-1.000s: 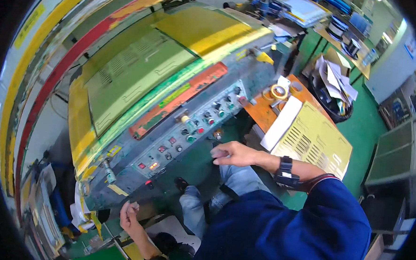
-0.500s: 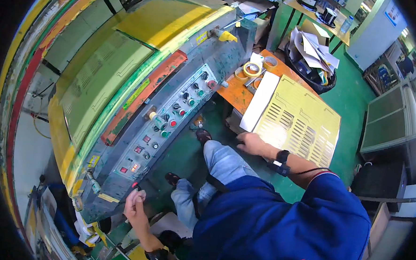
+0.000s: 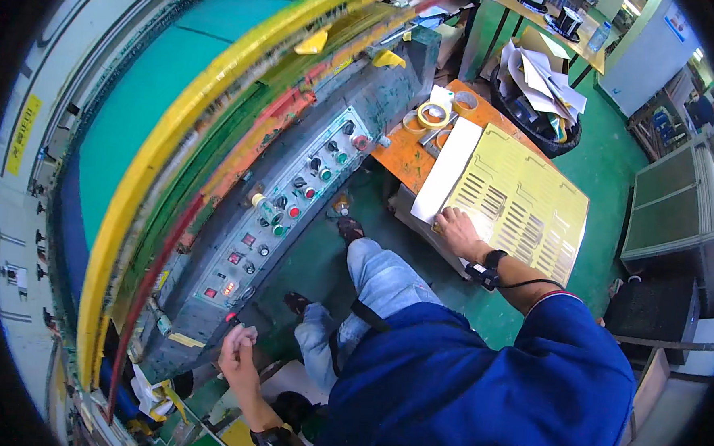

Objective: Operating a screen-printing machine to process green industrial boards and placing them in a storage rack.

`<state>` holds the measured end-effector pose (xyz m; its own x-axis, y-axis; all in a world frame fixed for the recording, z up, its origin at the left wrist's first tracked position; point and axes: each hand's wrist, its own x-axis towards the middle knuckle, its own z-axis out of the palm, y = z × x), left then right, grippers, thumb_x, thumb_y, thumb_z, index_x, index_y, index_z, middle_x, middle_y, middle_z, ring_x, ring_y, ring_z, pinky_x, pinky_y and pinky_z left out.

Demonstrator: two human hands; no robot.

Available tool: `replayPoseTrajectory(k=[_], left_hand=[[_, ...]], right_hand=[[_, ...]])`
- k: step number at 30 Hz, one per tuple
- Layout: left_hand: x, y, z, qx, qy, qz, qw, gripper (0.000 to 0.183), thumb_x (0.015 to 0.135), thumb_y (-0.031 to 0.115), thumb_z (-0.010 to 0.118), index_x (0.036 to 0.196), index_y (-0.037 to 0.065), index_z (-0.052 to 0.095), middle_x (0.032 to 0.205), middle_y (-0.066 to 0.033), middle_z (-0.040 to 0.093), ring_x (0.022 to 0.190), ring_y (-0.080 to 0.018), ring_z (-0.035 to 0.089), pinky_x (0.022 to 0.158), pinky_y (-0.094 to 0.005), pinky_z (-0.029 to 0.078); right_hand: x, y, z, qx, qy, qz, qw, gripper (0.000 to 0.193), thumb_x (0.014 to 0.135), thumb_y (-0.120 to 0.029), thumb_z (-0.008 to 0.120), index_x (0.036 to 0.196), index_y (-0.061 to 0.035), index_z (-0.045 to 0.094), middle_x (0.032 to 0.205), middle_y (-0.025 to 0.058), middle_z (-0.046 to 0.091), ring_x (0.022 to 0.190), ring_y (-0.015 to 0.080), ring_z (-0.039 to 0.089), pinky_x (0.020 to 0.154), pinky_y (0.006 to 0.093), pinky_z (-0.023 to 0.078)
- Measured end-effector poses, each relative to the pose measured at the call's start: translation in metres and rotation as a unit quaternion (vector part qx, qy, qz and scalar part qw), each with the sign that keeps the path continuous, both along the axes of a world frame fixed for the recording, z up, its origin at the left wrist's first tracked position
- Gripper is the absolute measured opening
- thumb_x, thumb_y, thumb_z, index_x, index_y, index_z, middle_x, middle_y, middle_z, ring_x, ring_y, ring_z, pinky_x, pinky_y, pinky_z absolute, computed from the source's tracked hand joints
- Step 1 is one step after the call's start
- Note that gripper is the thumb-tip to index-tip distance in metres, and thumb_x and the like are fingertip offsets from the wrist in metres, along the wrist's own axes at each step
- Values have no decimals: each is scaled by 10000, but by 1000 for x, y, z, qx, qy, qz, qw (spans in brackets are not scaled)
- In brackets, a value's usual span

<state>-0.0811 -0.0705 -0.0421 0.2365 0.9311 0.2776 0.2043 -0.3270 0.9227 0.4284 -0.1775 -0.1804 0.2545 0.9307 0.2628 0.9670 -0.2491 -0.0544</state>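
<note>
My left hand (image 3: pixel 241 362) is closed at the lower left end of a machine's control panel (image 3: pixel 281 203), just below a small red button (image 3: pixel 231 317). Something pale and crumpled seems to show at its fingertips, but I cannot make out what it is. My right hand (image 3: pixel 460 232) rests, fingers apart, on the near left corner of a yellow-green sheet (image 3: pixel 529 179) printed with dark slots and thin lines. The sheet overlaps a white sheet (image 3: pixel 449 167) on an orange table (image 3: pixel 405 157). A yellow-edged frame (image 3: pixel 127 211) with a teal screen (image 3: pixel 162 84) lies low over the machine bed.
Tape rolls (image 3: pixel 433 115) lie at the table's far left corner. A black bin (image 3: pixel 567 133) full of paper stands beyond it. Framed panels (image 3: pixel 673 203) lean at the right. My legs (image 3: pixel 387 265) stand between machine and table.
The large frame has come down over the machine bed, hiding the yellow-green sheet there and bringing its teal screen into view. My right hand has moved up onto the table sheet's corner.
</note>
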Motion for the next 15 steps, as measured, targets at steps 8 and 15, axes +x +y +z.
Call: replayPoseTrajectory(k=[8, 15], left_hand=[[-14, -10, -8, -33, -3, 13, 999, 274, 939, 95, 532, 1170, -46, 570, 1013, -124, 667, 913, -181, 635, 842, -308, 504], [-17, -17, -18, -57, -5, 5, 998, 270, 936, 97, 546, 1165, -43, 577, 1002, -111, 668, 899, -167, 631, 826, -292, 506]], right_hand=[[-1, 12, -1, -5, -54, 51, 997, 358, 809, -152, 556, 1161, -86, 569, 1000, 87, 540, 981, 252, 507, 851, 372, 386], [-24, 10, -25, -38, -60, 54, 996, 293, 799, -140, 539, 1076, -61, 596, 1001, 92, 560, 1002, 241, 519, 847, 358, 395]])
